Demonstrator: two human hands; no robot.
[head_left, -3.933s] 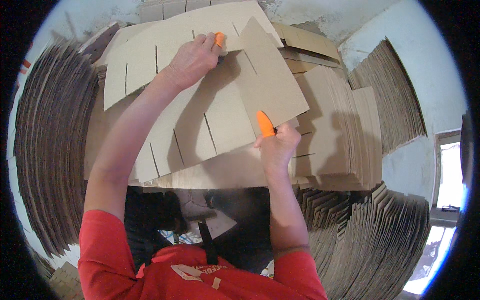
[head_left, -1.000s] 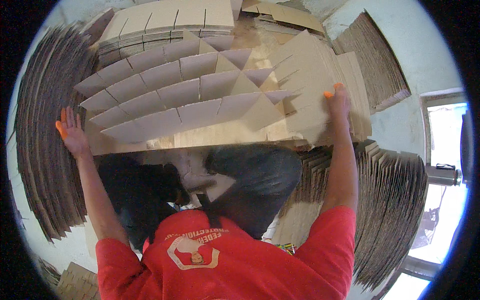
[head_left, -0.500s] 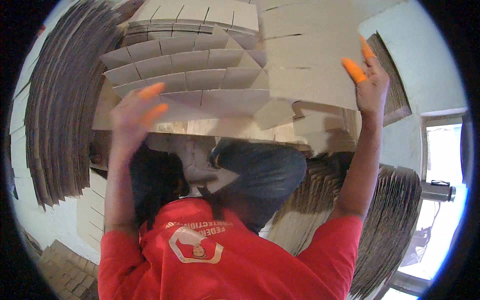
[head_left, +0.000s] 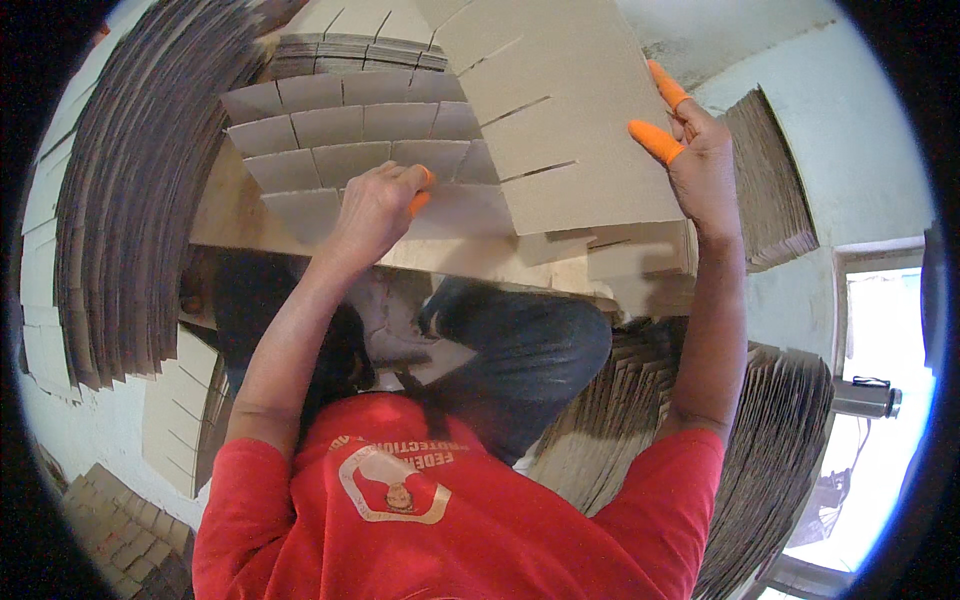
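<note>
Over the right half of the wooden table (head_left: pixel 470 253), a cardboard sheet (head_left: pixel 570 120) is held up at a slant, partly covering the standing strips (head_left: pixel 400 122) behind it. Its long axis runs from the top of the view, where its upper end is cut off, down and to the right. The lower edge is the near one, and the slits start at the left edge, pointing inward and slightly up to the right.

The right hand (head_left: pixel 703 175) has its fingers clamped on the sheet's right edge, with the thumb flat across the front face. The left hand (head_left: pixel 385 205) is at the front strips with its fingers curled in; I cannot tell whether they pinch the card. Both hands wear orange finger covers (head_left: pixel 655 142).

The strips stand on edge in four rows, bowed by the lens, with open-topped gaps between them whose bottoms are hidden. Each is flat, thin card cut by short upright slits.

Behind them lies a neat pile of slit sheets (head_left: pixel 355 52). A tall, dark stack (head_left: pixel 150 210) with ragged ridges rises at the left, another stack (head_left: pixel 770 180) leans by the pale wall at the right, and a fanned stack (head_left: pixel 765 460) sits below the table.
</note>
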